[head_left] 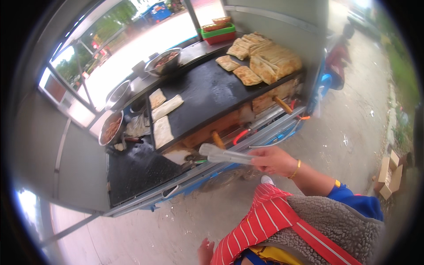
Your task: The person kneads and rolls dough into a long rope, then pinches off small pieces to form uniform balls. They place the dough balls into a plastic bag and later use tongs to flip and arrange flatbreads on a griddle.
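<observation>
My right hand grips a pair of pale tongs, whose tips point left in front of the griddle's near edge. Only part of my left hand shows, low beside my red striped apron; whether its fingers are closed is unclear. Three pale flatbreads lie along the left end of the black griddle. Browned flatbreads are heaped at its far right corner, with a couple of single pieces beside the heap. The tongs touch none of the bread.
Metal bowls of meat-like filling stand left and behind the griddle, near another metal bowl. Green and red baskets sit at the back. Wooden handles stick out below the griddle. A person is outside, right; a cardboard box lies on the ground.
</observation>
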Available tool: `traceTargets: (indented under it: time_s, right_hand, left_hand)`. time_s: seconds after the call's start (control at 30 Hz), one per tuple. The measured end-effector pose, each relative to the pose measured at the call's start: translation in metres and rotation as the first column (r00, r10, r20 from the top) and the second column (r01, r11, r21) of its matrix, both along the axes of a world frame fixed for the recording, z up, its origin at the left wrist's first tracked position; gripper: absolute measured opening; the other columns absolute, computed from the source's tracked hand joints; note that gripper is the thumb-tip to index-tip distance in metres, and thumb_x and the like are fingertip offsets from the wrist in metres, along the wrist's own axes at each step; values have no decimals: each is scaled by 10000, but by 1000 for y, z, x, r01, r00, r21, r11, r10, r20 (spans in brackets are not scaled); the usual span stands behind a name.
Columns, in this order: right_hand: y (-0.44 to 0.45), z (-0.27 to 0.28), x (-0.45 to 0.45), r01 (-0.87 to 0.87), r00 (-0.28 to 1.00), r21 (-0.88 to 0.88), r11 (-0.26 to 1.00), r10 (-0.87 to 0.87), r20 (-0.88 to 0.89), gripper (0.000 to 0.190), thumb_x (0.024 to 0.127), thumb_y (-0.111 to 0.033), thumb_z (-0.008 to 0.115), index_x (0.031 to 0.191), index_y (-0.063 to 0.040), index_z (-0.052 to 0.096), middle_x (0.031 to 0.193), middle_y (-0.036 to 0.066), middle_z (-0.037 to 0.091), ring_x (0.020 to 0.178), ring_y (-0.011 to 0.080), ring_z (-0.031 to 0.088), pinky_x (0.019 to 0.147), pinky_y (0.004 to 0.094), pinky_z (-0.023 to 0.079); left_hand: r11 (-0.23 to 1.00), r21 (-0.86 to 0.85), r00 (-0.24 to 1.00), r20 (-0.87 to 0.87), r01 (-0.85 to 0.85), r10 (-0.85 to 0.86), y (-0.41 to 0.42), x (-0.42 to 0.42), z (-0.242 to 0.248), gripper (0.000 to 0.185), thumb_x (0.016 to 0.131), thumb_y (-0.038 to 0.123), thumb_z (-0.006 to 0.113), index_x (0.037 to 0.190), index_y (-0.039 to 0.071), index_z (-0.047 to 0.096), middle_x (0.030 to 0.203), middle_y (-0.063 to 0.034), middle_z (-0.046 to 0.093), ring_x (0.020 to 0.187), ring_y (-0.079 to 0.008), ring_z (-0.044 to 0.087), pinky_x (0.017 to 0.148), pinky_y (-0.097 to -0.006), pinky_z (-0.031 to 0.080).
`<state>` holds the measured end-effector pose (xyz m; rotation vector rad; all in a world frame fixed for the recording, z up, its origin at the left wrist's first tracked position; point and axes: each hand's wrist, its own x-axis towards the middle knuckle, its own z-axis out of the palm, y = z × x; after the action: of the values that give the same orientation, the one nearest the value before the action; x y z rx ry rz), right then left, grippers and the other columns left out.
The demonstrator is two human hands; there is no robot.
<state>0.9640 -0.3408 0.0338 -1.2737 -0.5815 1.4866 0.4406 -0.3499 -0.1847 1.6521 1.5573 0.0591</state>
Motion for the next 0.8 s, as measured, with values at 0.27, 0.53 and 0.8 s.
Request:
traceTargets:
  time_s: [0.27,0.53,0.8]
  right_hand:
    - [-32,5,116,496,868,155,854,-489,-86,405,942,-171,646,1300,9,582,692,9,555,474,16,361,426,180,274]
    - [-2,4,233,653,749,224,723,-660,-55,428,925,-143,668,1311,19,578,741,-4,557,552,34,414,436,176,269]
    - [5,-6,303,723,675,259,641,-735,-67,431,925,-160,665,1300,34,580,709,2,538,529,24,393,428,173,251]
  left_hand:
    - [993,113,830,556,-26,-41,147,247,163,380,1014,190,567,1340,-3,544,1228,-110,657,1126,-173,620,970,-294,481]
    - [955,227,743,603,191,-291,251,501,220,397,987,139,593,1356,7,535,1329,-125,590,1213,-197,569,1036,-302,433]
    - [975,165,905,374,149,-202,324,680,187,718,903,305,689,1476,3,378,1515,-244,363,1399,-318,371,1125,-423,320]
